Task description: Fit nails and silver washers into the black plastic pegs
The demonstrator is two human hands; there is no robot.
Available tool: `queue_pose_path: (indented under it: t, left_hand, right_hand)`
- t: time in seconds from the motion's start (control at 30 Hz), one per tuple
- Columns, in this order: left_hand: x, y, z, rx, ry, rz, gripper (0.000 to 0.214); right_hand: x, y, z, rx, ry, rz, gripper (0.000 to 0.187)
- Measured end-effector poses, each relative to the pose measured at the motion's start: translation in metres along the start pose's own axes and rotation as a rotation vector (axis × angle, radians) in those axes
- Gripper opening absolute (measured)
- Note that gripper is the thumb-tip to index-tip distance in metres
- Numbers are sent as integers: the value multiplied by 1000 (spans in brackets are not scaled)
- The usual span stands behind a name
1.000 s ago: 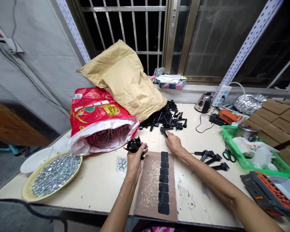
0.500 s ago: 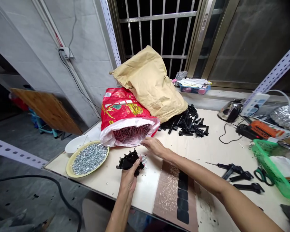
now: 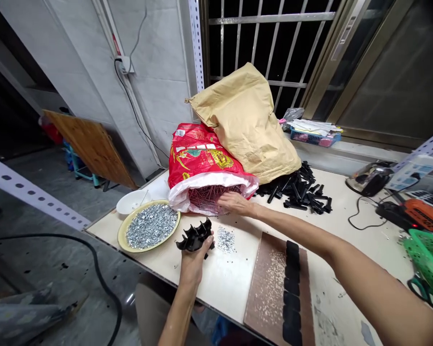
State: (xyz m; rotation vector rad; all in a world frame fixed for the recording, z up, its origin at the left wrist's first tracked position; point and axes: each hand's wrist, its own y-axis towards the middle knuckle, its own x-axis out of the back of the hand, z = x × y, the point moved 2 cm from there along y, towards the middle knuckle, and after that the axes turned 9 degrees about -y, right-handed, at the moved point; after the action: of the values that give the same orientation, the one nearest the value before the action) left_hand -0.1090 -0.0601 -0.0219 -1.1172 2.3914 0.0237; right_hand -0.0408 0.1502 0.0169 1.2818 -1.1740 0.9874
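The fingers of the left hand were closed around a bunch of black pieces, just below the centre of the frame. We saw these as glossy, dark plastic, lying side by side, with hooked tips along their upper edge making a row of scallops. The right hand, near the centre, reached into the mouth of the red bag; its fingers touched the thin reddish rods, but we could not tell whether they pinched any. The rods looked long, slim and dull, tangled in a dense heap inside the white-lined opening.

Between the hands, slightly lower, we noted a small pile of washers on the pale table. A yellow dish of similar silvery washers sat left of the left hand, and a heap of black parts lay right of centre.

Half a second earlier, we had seen the right hand at the bag's lower lip; by now it had gone further in. The left hand had then overlapped the little pile, which now lay in clearer view. The whole scene had also slid rightward as the head turned.
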Motion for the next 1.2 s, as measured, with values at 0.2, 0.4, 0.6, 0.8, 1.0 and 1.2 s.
queue_pose_path:
  t: [0.2, 0.4, 0.6, 0.8, 1.0, 1.2]
  left_hand:
    - [3, 2, 3, -10, 185, 42, 45]
    - [-7, 1, -2, -2, 160, 56, 45]
    - [-5, 3, 4, -21, 194, 58, 46]
    - [-2, 7, 6, -9, 216, 45, 43]
    - [5, -5, -7, -9, 204, 1, 48]
    - [10, -9, -15, -22, 175, -27, 48]
  right_hand:
    - [45, -32, 52, -366, 678, -733, 28]
    - [66, -47, 68, -429, 773, -830, 18]
    - [60, -48, 68, -381, 769, -791, 17]
    - [49, -43, 73, -273, 728, -594, 15]
    - [23, -15, 38, -452, 383, -259, 22]
    - [-22, 17, 28, -489, 142, 85, 22]
